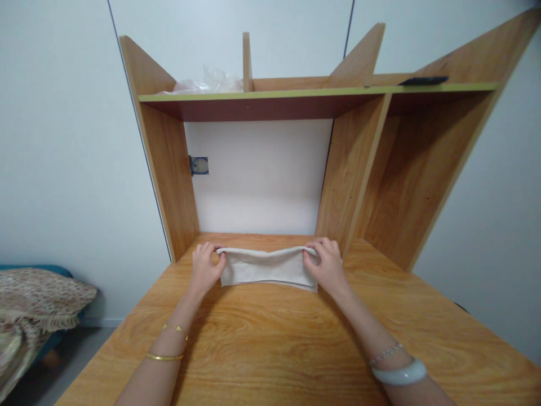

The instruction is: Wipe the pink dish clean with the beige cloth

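A folded light grey cloth (266,268) stretches between my two hands near the back of the wooden desk (262,344). Its upper edge sags slightly in the middle, and its lower edge hangs at or just over the desktop; whether it touches I cannot tell. My left hand (207,265) pinches the cloth's upper left corner between thumb and fingers. At the upper right corner, my right hand (327,262) grips it in the same way. Part of the cloth's right end is hidden behind my right hand.
A wooden shelf unit (274,104) rises from the desk's back, with upright side panels. Clear plastic wrapping (207,82) and a flat black object (424,80) lie on its upper shelf. An open wall socket box (199,165) shows behind. A fringed blanket (42,299) drapes over blue furniture at left.
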`<state>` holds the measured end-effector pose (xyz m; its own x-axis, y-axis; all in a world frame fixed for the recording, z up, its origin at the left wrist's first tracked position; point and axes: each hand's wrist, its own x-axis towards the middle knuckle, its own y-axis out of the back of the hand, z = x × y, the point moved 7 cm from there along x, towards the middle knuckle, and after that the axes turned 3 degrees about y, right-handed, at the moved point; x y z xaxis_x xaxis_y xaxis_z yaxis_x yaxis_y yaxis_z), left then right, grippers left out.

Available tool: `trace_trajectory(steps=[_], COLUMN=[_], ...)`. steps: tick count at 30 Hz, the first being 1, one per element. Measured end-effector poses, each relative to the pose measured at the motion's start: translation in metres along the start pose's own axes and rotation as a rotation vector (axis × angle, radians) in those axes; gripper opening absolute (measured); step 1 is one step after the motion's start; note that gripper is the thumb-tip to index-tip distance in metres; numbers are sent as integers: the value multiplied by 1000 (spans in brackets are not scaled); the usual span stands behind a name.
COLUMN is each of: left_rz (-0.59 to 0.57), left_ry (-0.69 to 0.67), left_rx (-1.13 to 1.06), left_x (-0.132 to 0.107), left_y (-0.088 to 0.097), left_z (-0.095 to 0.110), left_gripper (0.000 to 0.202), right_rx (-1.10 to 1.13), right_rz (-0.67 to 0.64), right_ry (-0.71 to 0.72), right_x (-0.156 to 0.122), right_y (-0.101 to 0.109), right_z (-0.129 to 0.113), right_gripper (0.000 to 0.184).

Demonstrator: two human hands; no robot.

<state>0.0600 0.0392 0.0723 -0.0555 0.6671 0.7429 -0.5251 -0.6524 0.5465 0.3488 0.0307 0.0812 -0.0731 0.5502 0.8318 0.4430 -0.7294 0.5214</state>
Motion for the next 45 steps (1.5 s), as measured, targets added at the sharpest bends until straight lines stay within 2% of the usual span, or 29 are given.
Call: trace_trajectory(steps=[6,11,14,18,20,28,36,38,41,45], left_rz=[146,174,86,-132,-173,-310,-468,-479,-487,-513], left_ry=[-85,-22,66,201,229,219,130,114,78,-22], left_rx=[-175,-276,-255,-52,2,222,313,294,255,146], left_x=[-2,-4,-2,-4,-6,-9,-14,-14,-15,-19], left_y=[16,23,10,-21,-29,-28,-35,-36,-37,-43], left_z=[11,8,-3,-23,-29,-27,-18,-17,-12,3], left_gripper=[10,15,18,16,14,11,25,27,30,27], right_rx=[167,289,220,99,25,-61,-13,-11,-1,-20], right_rz=[128,91,3,-174,-249,-500,-798,-822,-769,-741], right_ry=[-59,-44,-69,-32,-3,96,98,74,23,-89], right_x=[0,2,-2,-10,-14,-15,-30,-32,-29,-27], right_y=[14,9,-9,-37,-46,-46,-58,-60,-59,-61], right_z=[-3,-5,1,6,7,-1,-6,-5,0,17], right_gripper=[10,10,12,14,14,12,13,14,15,21])
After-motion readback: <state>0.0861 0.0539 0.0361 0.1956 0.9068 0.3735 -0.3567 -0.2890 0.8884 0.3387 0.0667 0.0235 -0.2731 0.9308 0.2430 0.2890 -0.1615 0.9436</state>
